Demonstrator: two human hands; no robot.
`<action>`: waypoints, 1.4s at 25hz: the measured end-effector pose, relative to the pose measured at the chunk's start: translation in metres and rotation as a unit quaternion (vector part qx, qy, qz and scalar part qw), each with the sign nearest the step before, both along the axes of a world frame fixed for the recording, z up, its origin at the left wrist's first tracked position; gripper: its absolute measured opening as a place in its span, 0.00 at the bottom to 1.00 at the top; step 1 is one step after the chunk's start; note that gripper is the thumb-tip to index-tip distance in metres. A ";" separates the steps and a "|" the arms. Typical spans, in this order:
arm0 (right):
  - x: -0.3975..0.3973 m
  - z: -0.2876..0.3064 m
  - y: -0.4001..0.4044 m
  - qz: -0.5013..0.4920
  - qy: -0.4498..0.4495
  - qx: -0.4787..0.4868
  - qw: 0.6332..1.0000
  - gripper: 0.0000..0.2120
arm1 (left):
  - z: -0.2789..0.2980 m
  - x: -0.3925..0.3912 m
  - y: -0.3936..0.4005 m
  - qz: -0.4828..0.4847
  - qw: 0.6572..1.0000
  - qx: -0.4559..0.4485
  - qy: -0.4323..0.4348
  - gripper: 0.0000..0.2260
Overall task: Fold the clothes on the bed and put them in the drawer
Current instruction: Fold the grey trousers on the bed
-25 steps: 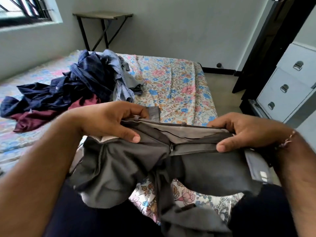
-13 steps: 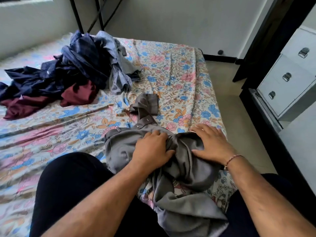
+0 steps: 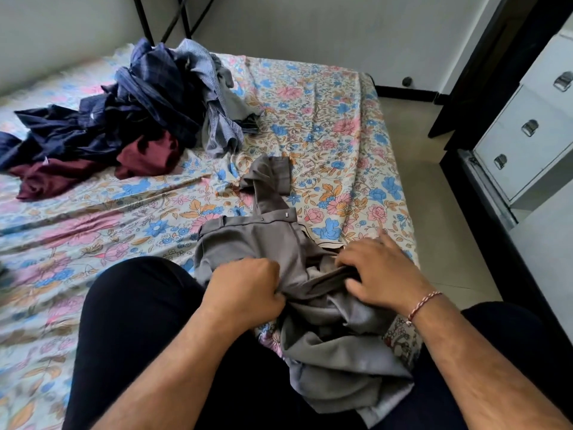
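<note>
Grey trousers lie crumpled on the floral bed sheet in front of me, waistband away from me, one leg end further up the bed. My left hand grips a bunch of the grey cloth in a fist. My right hand rests on the trousers with its fingers curled into a fold. A pile of unfolded clothes, navy, blue-checked and maroon, sits at the far left of the bed. The white drawer unit stands at the right, drawers shut.
My legs in dark trousers rest on the bed at the near edge. A dark bed frame or door edge runs between bed and drawers, with bare floor beside the bed. Black table legs stand at the far wall.
The trousers went from being held up by the waistband to lying on the bed. Both hands came down onto the cloth, and the left hand has bunched it into a fist.
</note>
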State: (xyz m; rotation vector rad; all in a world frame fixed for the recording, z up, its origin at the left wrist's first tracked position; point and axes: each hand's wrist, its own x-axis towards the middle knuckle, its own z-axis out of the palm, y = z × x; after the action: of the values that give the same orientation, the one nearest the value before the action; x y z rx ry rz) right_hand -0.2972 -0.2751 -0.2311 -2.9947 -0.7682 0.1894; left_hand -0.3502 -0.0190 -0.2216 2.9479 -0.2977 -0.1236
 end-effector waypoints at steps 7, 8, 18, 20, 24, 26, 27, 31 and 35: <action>0.011 0.002 -0.014 -0.019 -0.090 0.150 0.984 0.06 | -0.012 0.015 -0.043 0.078 0.985 -0.122 -0.091 0.18; 0.012 0.001 -0.008 -0.005 -0.078 0.165 0.983 0.06 | -0.014 0.020 -0.041 0.077 0.983 -0.121 -0.113 0.18; 0.009 -0.015 0.023 -0.073 0.032 0.304 0.949 0.03 | -0.034 0.014 -0.043 0.009 0.986 -0.082 -0.145 0.06; 0.008 -0.013 0.021 -0.084 0.053 0.312 0.945 0.03 | -0.032 0.015 -0.045 0.021 0.987 -0.096 -0.124 0.06; 0.006 -0.012 0.021 -0.090 0.051 0.300 0.948 0.01 | -0.033 0.015 -0.047 0.051 0.982 -0.155 -0.095 0.05; 0.005 -0.012 0.023 -0.081 0.040 0.287 0.954 0.01 | -0.035 0.014 -0.048 0.058 0.980 -0.166 -0.091 0.05; 0.005 -0.013 0.024 -0.074 0.018 0.271 0.959 0.02 | -0.035 0.014 -0.048 0.059 0.980 -0.166 -0.090 0.06; -0.001 -0.013 0.029 -0.076 -0.092 0.241 0.963 0.04 | -0.026 0.016 -0.049 0.060 0.982 -0.158 -0.087 0.09; 0.000 -0.004 0.027 -0.112 -0.177 0.197 0.958 0.06 | -0.016 0.007 -0.048 0.009 0.987 -0.133 -0.090 0.12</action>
State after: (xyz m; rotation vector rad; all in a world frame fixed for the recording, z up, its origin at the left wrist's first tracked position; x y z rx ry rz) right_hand -0.2970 -0.2482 -0.2355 -2.7212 -0.4106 -0.4636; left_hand -0.3428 -0.0668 -0.2377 2.6984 -0.2865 0.1723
